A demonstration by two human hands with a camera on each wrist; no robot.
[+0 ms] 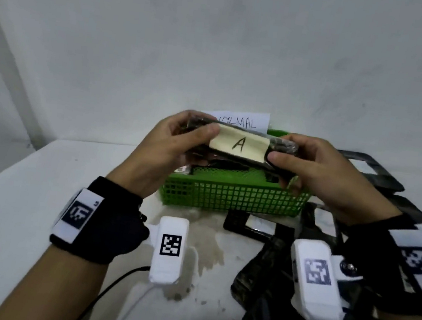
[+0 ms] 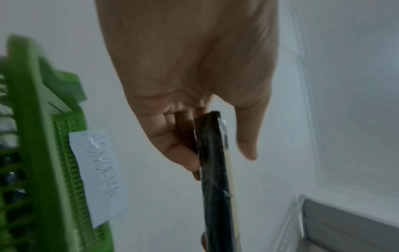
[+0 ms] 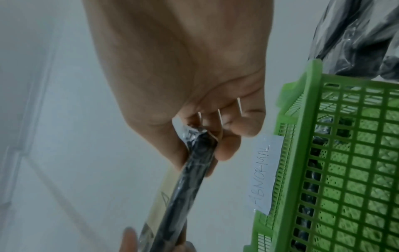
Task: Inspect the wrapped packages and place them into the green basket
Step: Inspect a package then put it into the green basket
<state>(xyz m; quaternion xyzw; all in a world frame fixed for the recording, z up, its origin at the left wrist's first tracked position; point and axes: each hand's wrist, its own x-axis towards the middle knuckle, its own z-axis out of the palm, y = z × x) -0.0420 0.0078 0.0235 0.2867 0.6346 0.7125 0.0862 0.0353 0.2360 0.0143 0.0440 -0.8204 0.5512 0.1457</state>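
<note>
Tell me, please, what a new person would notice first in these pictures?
First, the black wrapped package held up in the middle of the head view, the left hand and the right hand each gripping one end; its tan label bears a handwritten "A". Just below and behind it sits the green basket, with dark packages already inside and a paper note reading "ABNORMAL" on its far side.

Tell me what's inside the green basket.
The green basket holds dark plastic-wrapped packages, seen over its rim and through its mesh. The held package and both hands cover much of it, so no count is possible.
</note>
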